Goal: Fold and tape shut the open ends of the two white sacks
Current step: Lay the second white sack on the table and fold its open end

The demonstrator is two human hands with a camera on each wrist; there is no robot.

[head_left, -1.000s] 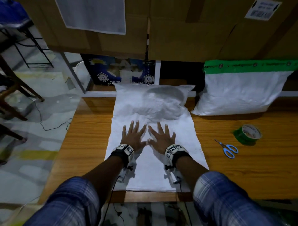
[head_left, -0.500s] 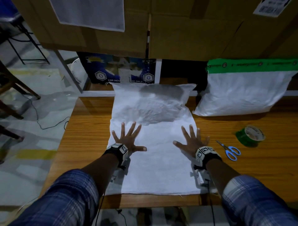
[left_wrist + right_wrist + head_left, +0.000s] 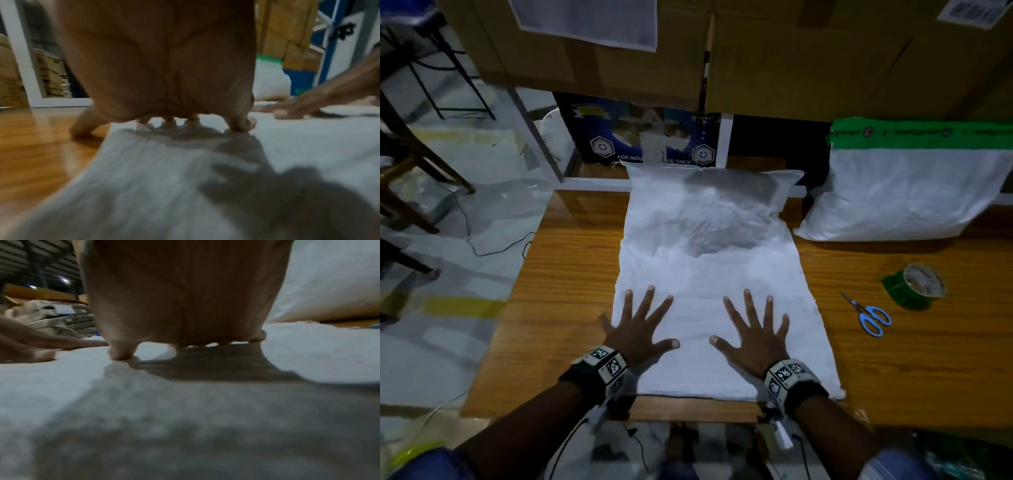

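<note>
A white sack (image 3: 709, 260) lies lengthwise on the wooden table (image 3: 558, 308), its filled bulge at the far end and its flat open end toward me. Both hands press flat on the flat part with fingers spread: my left hand (image 3: 640, 325) near the sack's left edge, little finger over the wood, and my right hand (image 3: 756, 329) right of centre. In the left wrist view the left hand (image 3: 164, 81) presses the sack (image 3: 185, 186); in the right wrist view the right hand (image 3: 185, 305) presses the sack (image 3: 164, 418). A second white sack (image 3: 907, 192), sealed with green tape, stands at the back right.
A roll of green tape (image 3: 914, 286) and blue-handled scissors (image 3: 869, 315) lie on the table to the right of the sack. Cardboard boxes (image 3: 791, 58) stack behind the table. Chairs and a cable are on the floor to the left.
The hands went from side by side at the sack's middle to spread wide apart, then drew somewhat closer together and toward me, still flat on the sack.
</note>
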